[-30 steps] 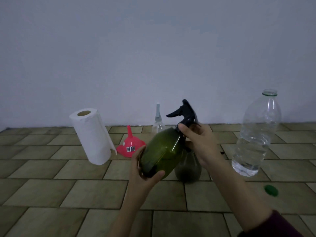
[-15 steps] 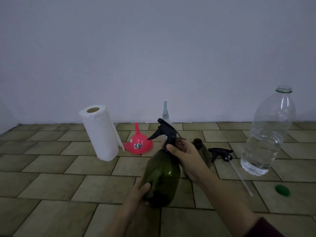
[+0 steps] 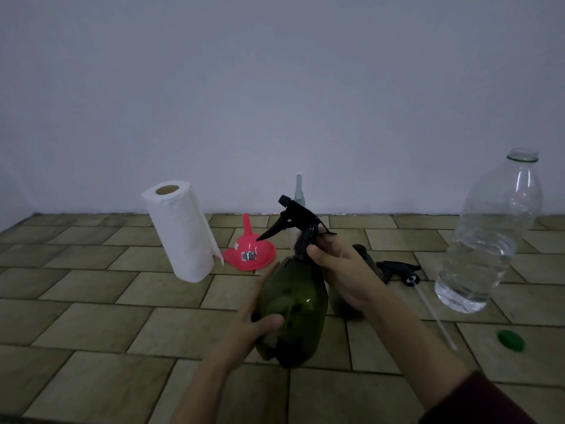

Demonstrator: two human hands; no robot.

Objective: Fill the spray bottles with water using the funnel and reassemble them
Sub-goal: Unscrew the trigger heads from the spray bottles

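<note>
1. Around the action: a paper towel roll [image 3: 180, 231] stands upright on the left, and a red funnel [image 3: 250, 249] sits mouth-down just beside it, spout pointing up.
2. Behind the held bottle, a pale grey-topped bottle [image 3: 299, 191] peeks out near the wall, mostly hidden.
3. A second green bottle [image 3: 365, 258] stands behind the right hand, largely blocked by it; its neck shows no sprayer.
4. A loose black sprayer head [image 3: 397, 270] lies to the right, its dip tube [image 3: 434, 313] stretched toward the camera.
5. Far right, a big clear water bottle [image 3: 489, 240] stands uncapped, partly filled; a green cap [image 3: 510, 340] lies near its base.
6. It all rests on a tiled surface [image 3: 91, 316] of olive-tan tiles, meeting a plain pale wall [image 3: 275, 87].
7. The left hand [image 3: 253, 325] wraps the lower body of the green spray bottle [image 3: 293, 307], thumb across the front.
8. The right hand [image 3: 339, 267] pinches the collar under the black trigger head [image 3: 301, 223], which sits on the bottle's neck; a dark red sleeve [image 3: 483, 399] shows at the corner.
</note>
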